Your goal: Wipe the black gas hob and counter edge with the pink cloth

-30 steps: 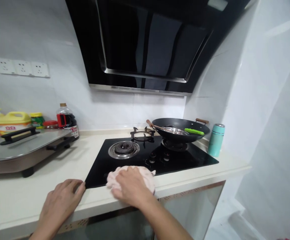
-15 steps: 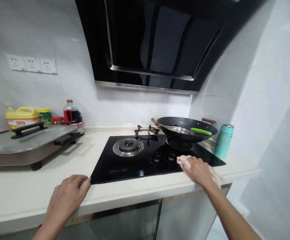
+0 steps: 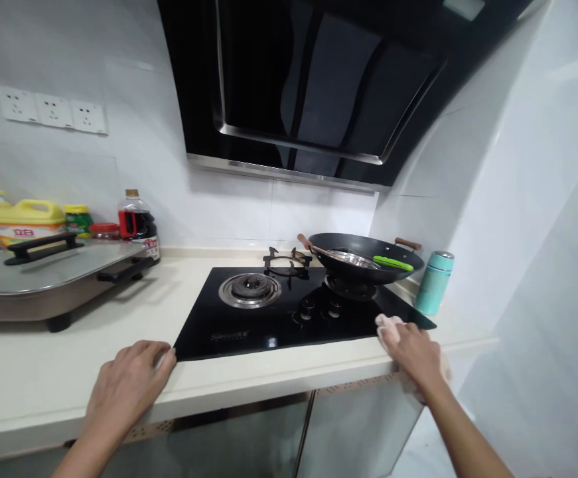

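Note:
My right hand (image 3: pixel 415 355) presses a pale pink cloth (image 3: pixel 387 324) onto the front right part of the black glass cooktop (image 3: pixel 249 340). Part of the cloth hangs below the palm over the counter edge. My left hand (image 3: pixel 132 378) rests on the pale counter, holding nothing, its thumb beside the cooktop's front left corner. On the right burner sits a black wok (image 3: pixel 318 240) with wooden handles. Inside the wok lie a shiny metal piece (image 3: pixel 353 257) and a thing with a green handle (image 3: pixel 393 263). Two control knobs (image 3: pixel 307 308) are left of the cloth.
A turquoise flask (image 3: pixel 434 284) stands right of the cooktop. To the left is an electric pan with a glass lid (image 3: pixel 84 265), with a yellow jug (image 3: pixel 30 216) and a dark sauce bottle (image 3: pixel 139 226) behind. A loose burner grate (image 3: pixel 287 264) lies at the back. The range hood (image 3: pixel 318 99) hangs above.
My right hand has slid the cloth rightward along the cooktop's front edge. My left hand keeps its place by the corner. The view has shifted slightly.

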A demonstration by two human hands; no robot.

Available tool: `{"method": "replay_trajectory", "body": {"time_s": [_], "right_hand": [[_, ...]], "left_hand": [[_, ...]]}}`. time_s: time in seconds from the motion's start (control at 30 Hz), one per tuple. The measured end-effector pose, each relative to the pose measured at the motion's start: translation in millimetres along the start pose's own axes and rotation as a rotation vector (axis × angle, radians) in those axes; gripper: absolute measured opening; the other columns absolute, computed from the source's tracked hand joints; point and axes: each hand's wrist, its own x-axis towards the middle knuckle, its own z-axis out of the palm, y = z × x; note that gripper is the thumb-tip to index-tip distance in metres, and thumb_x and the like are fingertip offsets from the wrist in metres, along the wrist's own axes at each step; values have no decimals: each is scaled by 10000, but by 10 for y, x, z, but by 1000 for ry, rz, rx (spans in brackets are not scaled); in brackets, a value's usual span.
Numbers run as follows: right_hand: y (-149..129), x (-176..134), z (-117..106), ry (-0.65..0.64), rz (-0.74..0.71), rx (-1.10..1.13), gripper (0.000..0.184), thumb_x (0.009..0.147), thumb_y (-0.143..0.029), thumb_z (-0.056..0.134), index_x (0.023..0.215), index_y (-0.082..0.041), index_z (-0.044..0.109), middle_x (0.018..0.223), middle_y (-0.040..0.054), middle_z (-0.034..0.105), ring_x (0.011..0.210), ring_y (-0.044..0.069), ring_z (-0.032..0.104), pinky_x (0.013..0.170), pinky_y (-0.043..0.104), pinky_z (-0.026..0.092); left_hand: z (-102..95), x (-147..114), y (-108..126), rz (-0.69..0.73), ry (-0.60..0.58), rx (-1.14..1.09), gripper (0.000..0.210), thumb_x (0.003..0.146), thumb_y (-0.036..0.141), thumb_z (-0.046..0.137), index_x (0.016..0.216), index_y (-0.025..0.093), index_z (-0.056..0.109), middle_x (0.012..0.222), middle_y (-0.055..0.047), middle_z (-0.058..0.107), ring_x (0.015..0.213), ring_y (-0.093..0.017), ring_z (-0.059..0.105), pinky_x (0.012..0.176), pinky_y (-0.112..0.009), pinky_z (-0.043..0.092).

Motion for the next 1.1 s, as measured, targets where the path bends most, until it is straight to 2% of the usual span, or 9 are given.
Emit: {"method": "replay_trajectory", "body": {"time_s": [0.1, 0.2, 0.33, 0.43, 0.5, 0.6, 0.73, 0.9, 1.1], "right_hand": [[-675, -446, -105, 72, -270, 15, 450, 1041, -495, 411, 1221, -209, 708, 1138, 155, 681, 1012, 319, 610, 828, 432, 445], [-1266, -835, -255, 99, -509, 163, 338, 1010, -460, 526, 1138, -211, 716, 1118, 126, 677, 1002, 301, 587, 858, 428, 436], [-1563, -1021, -410, 15, -744, 496, 156, 965, -386, 632, 1004, -250, 697, 1054, 42, 681, 974, 233, 587, 903, 377, 447], [-1406, -793, -412, 25, -693, 620, 175, 999, -386, 572, 1008, -263, 696, 1050, 31, 681, 972, 212, 601, 888, 349, 454], [-1223, -517, -357, 90, -562, 565, 271, 1009, -418, 542, 1171, -260, 690, 1135, 59, 685, 1013, 237, 610, 910, 373, 456], [-1001, -121, -233, 103, -275, 370, 452, 1028, -459, 488, 1389, -211, 599, 1288, 121, 655, 1081, 291, 615, 935, 426, 461], [-975, 83, -121, -16, -97, 35, 506, 1051, -538, 401, 1343, -204, 644, 1288, 161, 635, 1133, 374, 591, 904, 508, 460], [-1210, -167, -136, 9, -213, -63, 514, 1050, -541, 390, 1273, -182, 683, 1246, 179, 630, 1070, 355, 591, 846, 469, 458], [-1870, -733, -269, 43, -615, 159, 360, 1024, -464, 500, 1214, -227, 693, 1223, 149, 644, 1027, 328, 563, 824, 441, 441]], "left_hand": [[-2, -6, 4, 6, -2, 18, 495, 982, 452, 355, 1048, 219, 787, 1183, -120, 751, 1105, -356, 651, 860, -457, 469], [-16, -15, 3, 2, -11, 22, 502, 983, 454, 339, 1031, 222, 781, 1177, -109, 753, 1119, -348, 650, 885, -455, 467], [-41, -41, 9, 5, -11, 1, 499, 971, 465, 351, 1038, 216, 779, 1192, -108, 756, 1135, -336, 651, 915, -449, 466], [-56, -60, 25, 7, 2, -12, 486, 968, 454, 359, 1020, 223, 783, 1176, -105, 761, 1124, -328, 657, 914, -438, 466], [-62, -67, 37, 4, 15, -5, 477, 968, 445, 362, 1007, 228, 785, 1171, -100, 764, 1126, -327, 658, 904, -430, 464], [-61, -72, 47, -9, 19, 7, 462, 972, 438, 371, 1009, 234, 784, 1177, -95, 764, 1132, -325, 658, 891, -418, 461], [-51, -86, 54, -15, 26, 9, 442, 974, 422, 390, 1029, 227, 784, 1187, -92, 764, 1138, -318, 654, 904, -416, 457], [-61, -111, 94, -17, 31, 34, 415, 985, 388, 401, 1048, 223, 776, 1200, -93, 764, 1136, -303, 651, 908, -407, 446], [-92, -121, 120, -15, 20, 39, 394, 995, 392, 410, 1045, 232, 767, 1201, -85, 761, 1148, -299, 651, 918, -397, 444]]}}
